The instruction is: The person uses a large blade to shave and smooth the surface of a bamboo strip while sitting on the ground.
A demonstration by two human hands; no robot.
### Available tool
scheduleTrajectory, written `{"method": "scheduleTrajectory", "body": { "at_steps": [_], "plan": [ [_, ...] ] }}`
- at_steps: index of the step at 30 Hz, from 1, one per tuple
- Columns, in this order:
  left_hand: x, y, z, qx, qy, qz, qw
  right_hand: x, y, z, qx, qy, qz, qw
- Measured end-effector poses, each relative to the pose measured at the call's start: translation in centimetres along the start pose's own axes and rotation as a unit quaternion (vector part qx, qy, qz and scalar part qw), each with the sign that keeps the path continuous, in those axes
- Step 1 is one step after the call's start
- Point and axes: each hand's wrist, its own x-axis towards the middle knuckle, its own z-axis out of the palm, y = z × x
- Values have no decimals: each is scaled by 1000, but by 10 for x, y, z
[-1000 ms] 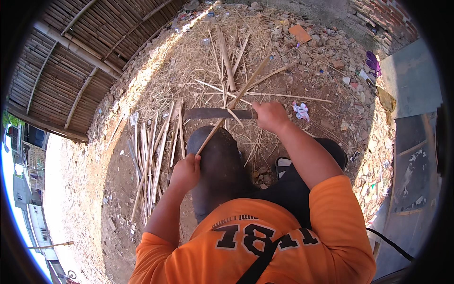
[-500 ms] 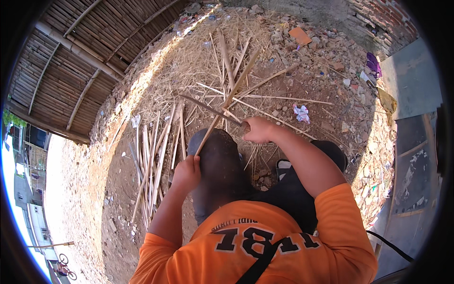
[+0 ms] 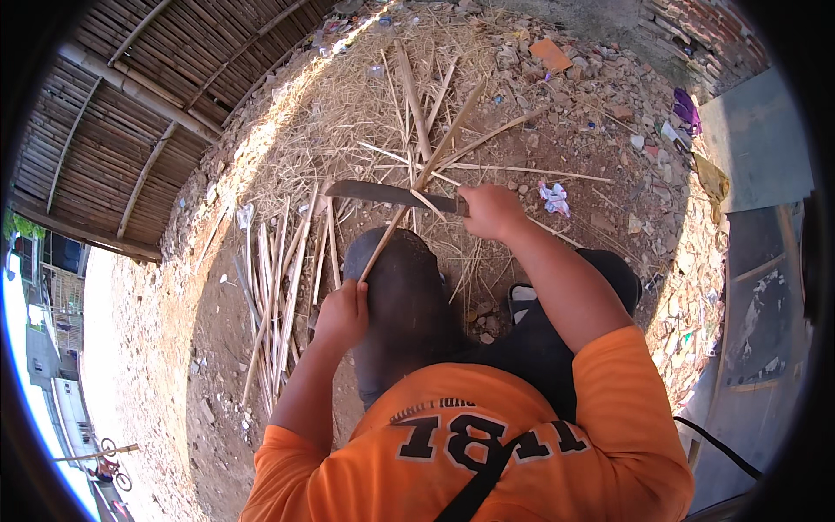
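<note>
My left hand is closed around the near end of a long bamboo strip, beside my left knee. The strip slants up and away to the right, over other strips on the ground. In my right hand is the handle of a machete, its broad dark blade pointing left. The blade lies across the strip just beyond my knee. A thin pale sliver stands off the strip by the blade.
Split bamboo strips lie bundled left of my leg. More bamboo pieces spread ahead over dry shavings. Rubble and a crumpled wrapper lie to the right, near a grey panel. A woven bamboo wall rises at upper left.
The machete has moved farther along the strip, away from me, and its blade now shows its broad side. My left hand has stayed nearly still on the strip.
</note>
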Motion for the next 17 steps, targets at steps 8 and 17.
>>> {"method": "scheduleTrajectory", "body": {
  "at_steps": [8,17],
  "plan": [
    [0,-3,4,-7,15,14,1000,-1,10,8,403,-222,44,887],
    [-3,-5,1,15,-12,16,1000,-2,9,-7,-43,66,-46,996]
  ]
}}
